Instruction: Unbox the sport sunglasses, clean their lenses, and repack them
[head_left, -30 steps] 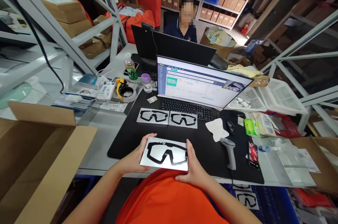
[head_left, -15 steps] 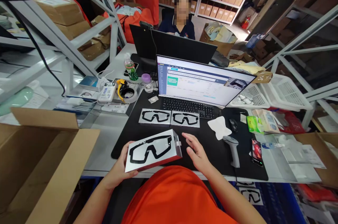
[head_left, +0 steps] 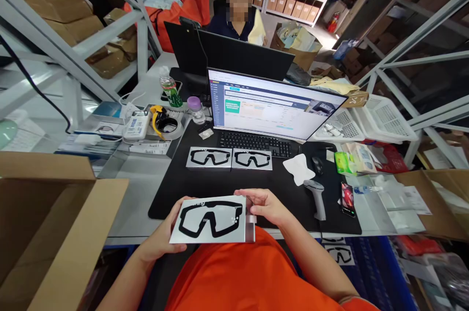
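Observation:
A white glasses box [head_left: 226, 207] with a black wraparound frame printed on its face is held low in front of my orange shirt. My left hand [head_left: 162, 236] is wrapped round its left end, thumb along the bottom edge. At the right end, the fingers of my right hand [head_left: 270, 207] are closed on the box's edge beside a small ribbon tab [head_left: 251, 218]; the exact grip is partly hidden. Two similar glasses boxes, a left one [head_left: 208, 158] and a right one [head_left: 252, 159], lie side by side on the black desk mat [head_left: 176, 188].
Beyond the boxes are a keyboard [head_left: 252, 142] and a lit monitor [head_left: 271, 110]. A barcode scanner [head_left: 317, 199], mouse [head_left: 317, 165] and phone [head_left: 347, 198] lie to the right. An open carton [head_left: 84, 233] flanks my left. A co-worker [head_left: 234, 27] sits behind the monitors.
My right hand has come in from the right and closed on the box's right end. The box has levelled out, its face turned more toward me. The co-worker now has a pale yellow item raised.

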`<state>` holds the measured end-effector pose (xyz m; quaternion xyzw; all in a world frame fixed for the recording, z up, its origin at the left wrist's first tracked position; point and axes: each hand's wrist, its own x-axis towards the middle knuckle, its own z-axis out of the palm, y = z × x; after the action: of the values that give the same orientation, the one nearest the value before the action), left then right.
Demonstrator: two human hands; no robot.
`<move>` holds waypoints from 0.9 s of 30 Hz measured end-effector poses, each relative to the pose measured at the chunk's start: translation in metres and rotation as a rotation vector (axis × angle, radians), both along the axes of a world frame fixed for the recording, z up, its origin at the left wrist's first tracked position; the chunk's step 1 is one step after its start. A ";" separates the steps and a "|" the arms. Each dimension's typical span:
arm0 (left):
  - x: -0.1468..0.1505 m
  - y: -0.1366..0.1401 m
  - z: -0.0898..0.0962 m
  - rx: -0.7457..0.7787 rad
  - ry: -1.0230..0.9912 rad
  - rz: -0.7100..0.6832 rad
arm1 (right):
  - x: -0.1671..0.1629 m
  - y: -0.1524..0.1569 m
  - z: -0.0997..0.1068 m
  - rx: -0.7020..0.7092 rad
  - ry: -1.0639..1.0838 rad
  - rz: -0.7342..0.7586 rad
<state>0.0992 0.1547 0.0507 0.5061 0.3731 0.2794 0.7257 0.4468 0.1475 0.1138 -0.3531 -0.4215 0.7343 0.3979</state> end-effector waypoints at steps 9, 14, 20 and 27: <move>-0.002 -0.004 -0.003 -0.020 0.031 0.000 | -0.011 -0.003 0.007 -0.020 0.004 -0.104; -0.006 -0.007 -0.007 -0.024 0.018 -0.003 | -0.016 -0.004 0.016 -0.070 0.014 -0.093; -0.006 -0.008 -0.007 -0.004 -0.008 -0.026 | -0.018 -0.003 0.016 -0.169 0.037 -0.115; 0.000 0.000 0.006 0.086 -0.014 -0.084 | -0.004 0.014 0.014 -0.302 0.024 0.039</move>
<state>0.0988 0.1544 0.0562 0.5502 0.3338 0.2683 0.7169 0.4424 0.1613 0.1273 -0.3918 -0.3083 0.8012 0.3310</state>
